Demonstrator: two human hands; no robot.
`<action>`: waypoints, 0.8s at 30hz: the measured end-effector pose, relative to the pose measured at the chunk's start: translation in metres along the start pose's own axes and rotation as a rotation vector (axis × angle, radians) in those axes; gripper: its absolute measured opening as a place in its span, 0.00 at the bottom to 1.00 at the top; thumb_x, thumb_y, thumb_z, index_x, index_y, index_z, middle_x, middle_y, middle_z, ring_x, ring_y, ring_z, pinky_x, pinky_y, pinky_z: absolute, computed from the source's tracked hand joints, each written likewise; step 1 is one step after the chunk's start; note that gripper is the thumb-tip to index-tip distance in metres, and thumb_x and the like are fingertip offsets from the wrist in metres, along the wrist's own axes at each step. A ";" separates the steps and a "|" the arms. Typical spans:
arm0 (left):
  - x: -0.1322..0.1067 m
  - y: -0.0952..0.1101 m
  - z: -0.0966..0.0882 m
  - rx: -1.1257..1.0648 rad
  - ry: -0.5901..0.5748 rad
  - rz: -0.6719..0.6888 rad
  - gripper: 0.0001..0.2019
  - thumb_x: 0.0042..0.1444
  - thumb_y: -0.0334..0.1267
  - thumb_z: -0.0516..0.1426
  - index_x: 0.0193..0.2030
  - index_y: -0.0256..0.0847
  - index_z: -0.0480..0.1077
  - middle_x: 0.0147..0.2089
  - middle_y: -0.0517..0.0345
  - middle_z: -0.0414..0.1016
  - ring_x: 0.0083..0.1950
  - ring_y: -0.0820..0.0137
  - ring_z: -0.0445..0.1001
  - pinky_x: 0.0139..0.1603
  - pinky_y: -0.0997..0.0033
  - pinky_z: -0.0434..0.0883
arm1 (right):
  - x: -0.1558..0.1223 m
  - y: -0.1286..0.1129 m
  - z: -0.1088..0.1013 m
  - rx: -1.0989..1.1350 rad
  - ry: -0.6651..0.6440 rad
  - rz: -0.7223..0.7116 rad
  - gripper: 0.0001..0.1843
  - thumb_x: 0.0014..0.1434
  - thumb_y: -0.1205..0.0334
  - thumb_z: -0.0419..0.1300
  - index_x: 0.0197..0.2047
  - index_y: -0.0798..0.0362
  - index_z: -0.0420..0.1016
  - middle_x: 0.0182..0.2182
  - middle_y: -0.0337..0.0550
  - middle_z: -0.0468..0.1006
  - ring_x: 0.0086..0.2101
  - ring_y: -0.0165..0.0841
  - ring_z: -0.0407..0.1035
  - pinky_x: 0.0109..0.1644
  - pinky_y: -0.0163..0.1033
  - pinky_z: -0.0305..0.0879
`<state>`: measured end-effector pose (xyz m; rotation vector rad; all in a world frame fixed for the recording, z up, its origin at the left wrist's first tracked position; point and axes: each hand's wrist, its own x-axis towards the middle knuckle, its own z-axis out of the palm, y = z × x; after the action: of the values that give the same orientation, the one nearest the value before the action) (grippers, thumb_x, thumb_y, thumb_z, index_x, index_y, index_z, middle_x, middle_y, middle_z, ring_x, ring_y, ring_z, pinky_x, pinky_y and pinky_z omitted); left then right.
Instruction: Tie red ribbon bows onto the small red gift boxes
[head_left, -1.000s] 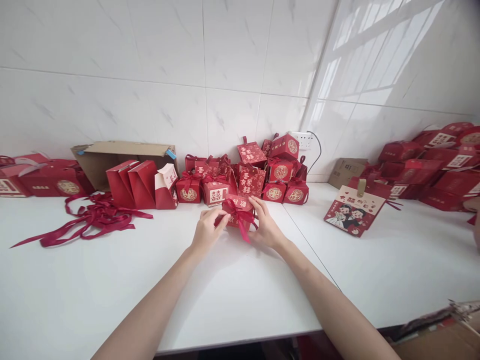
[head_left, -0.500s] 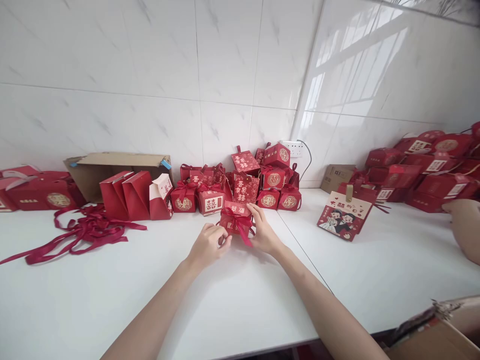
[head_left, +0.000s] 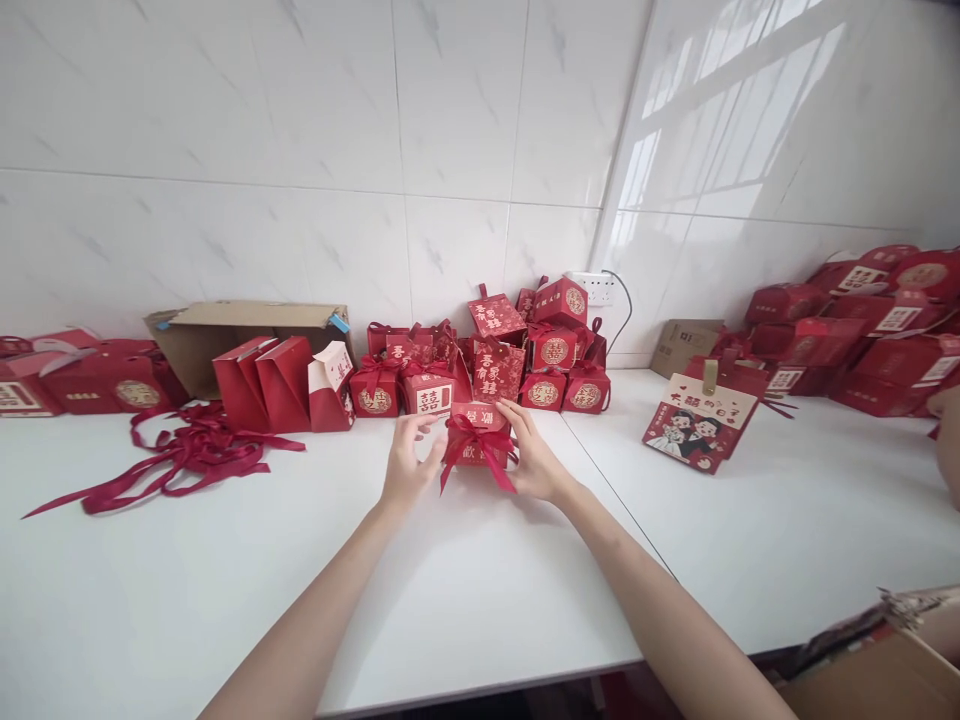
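In the head view a small red gift box (head_left: 466,460) stands on the white table, a dark red ribbon bow (head_left: 480,440) tied across its front with both tails hanging down. My right hand (head_left: 534,462) grips the box from the right, fingers along its top edge and the thumb side low behind the bow. On the left, my left hand (head_left: 409,462) is open beside the box, thumb and fingers apart, with nothing in it. Just behind stand several finished-looking red boxes (head_left: 376,388) with bows and gold print.
A heap of loose ribbons (head_left: 199,455) lies at left, near red paper bags (head_left: 283,385) and an open cardboard box (head_left: 247,318). Right of me stands a cartoon-printed bag (head_left: 694,425). Stacked red boxes (head_left: 874,350) and another person's arm (head_left: 949,445) are at far right.
My left hand has let go of the ribbon and opened out to the left. The bow's tails now spread down both sides. My right hand stays on the box.
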<state>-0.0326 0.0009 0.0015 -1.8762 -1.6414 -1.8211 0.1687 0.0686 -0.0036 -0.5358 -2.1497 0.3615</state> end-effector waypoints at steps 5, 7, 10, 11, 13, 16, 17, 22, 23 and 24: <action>-0.001 0.003 0.009 -0.069 -0.132 0.039 0.16 0.53 0.43 0.56 0.49 0.44 0.66 0.50 0.51 0.65 0.52 0.64 0.67 0.46 0.63 0.71 | 0.000 -0.006 0.001 0.003 -0.025 -0.048 0.42 0.49 0.65 0.60 0.64 0.52 0.46 0.61 0.58 0.51 0.62 0.45 0.48 0.58 0.52 0.62; -0.003 0.005 0.010 -0.092 -0.139 0.007 0.15 0.53 0.43 0.56 0.48 0.45 0.66 0.50 0.52 0.63 0.54 0.64 0.66 0.48 0.62 0.71 | 0.000 -0.006 0.002 -0.004 -0.041 -0.077 0.44 0.48 0.66 0.60 0.65 0.52 0.45 0.63 0.58 0.50 0.63 0.45 0.47 0.61 0.54 0.56; -0.004 0.008 0.010 -0.104 -0.129 -0.024 0.14 0.52 0.43 0.58 0.45 0.45 0.67 0.53 0.51 0.61 0.57 0.62 0.64 0.51 0.60 0.71 | 0.000 -0.007 0.003 0.001 -0.056 -0.111 0.44 0.49 0.65 0.60 0.66 0.51 0.43 0.65 0.56 0.47 0.64 0.45 0.44 0.63 0.55 0.52; -0.004 0.009 0.010 -0.106 -0.132 -0.031 0.13 0.52 0.43 0.59 0.44 0.45 0.67 0.55 0.51 0.60 0.59 0.61 0.62 0.51 0.59 0.70 | 0.000 -0.007 0.004 0.005 -0.060 -0.115 0.44 0.49 0.64 0.60 0.66 0.51 0.43 0.65 0.55 0.46 0.64 0.45 0.43 0.63 0.55 0.52; -0.004 0.011 0.010 -0.120 -0.152 -0.046 0.12 0.51 0.42 0.58 0.43 0.45 0.68 0.58 0.51 0.59 0.60 0.60 0.61 0.52 0.60 0.70 | 0.000 -0.008 0.005 0.017 -0.064 -0.118 0.45 0.50 0.63 0.60 0.66 0.51 0.41 0.66 0.54 0.45 0.64 0.45 0.42 0.63 0.55 0.51; -0.003 0.011 0.011 -0.159 -0.183 -0.070 0.11 0.52 0.41 0.57 0.43 0.44 0.68 0.59 0.51 0.59 0.60 0.60 0.62 0.51 0.62 0.71 | -0.001 -0.011 0.005 0.078 -0.080 -0.081 0.43 0.51 0.63 0.58 0.67 0.51 0.41 0.66 0.53 0.42 0.65 0.44 0.39 0.63 0.56 0.50; -0.002 0.011 0.011 -0.174 -0.188 -0.080 0.11 0.52 0.41 0.57 0.42 0.44 0.68 0.59 0.51 0.60 0.60 0.60 0.63 0.51 0.62 0.71 | -0.002 -0.012 0.004 0.129 -0.098 -0.048 0.44 0.51 0.62 0.58 0.67 0.50 0.41 0.67 0.53 0.41 0.65 0.44 0.39 0.62 0.55 0.52; 0.001 0.006 0.011 -0.197 -0.151 -0.154 0.12 0.49 0.43 0.59 0.39 0.41 0.68 0.58 0.48 0.62 0.60 0.58 0.63 0.57 0.57 0.66 | -0.001 -0.015 0.001 0.625 -0.124 0.194 0.39 0.50 0.57 0.56 0.64 0.44 0.47 0.65 0.49 0.50 0.61 0.43 0.52 0.53 0.53 0.65; 0.001 0.005 0.011 -0.197 -0.142 -0.163 0.13 0.48 0.44 0.59 0.39 0.41 0.69 0.57 0.48 0.63 0.60 0.58 0.63 0.58 0.56 0.65 | 0.000 -0.015 0.001 0.725 -0.088 0.233 0.34 0.52 0.55 0.54 0.61 0.44 0.52 0.63 0.49 0.55 0.60 0.44 0.55 0.52 0.53 0.65; 0.002 0.005 0.011 -0.199 -0.136 -0.168 0.12 0.48 0.44 0.59 0.38 0.41 0.69 0.57 0.48 0.63 0.60 0.58 0.64 0.59 0.55 0.64 | 0.002 -0.015 0.001 0.805 -0.047 0.272 0.28 0.53 0.53 0.53 0.58 0.46 0.58 0.61 0.49 0.59 0.58 0.44 0.57 0.51 0.54 0.66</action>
<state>-0.0225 0.0071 0.0022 -2.0393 -1.7705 -2.0320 0.1637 0.0562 0.0039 -0.3404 -1.7651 1.3197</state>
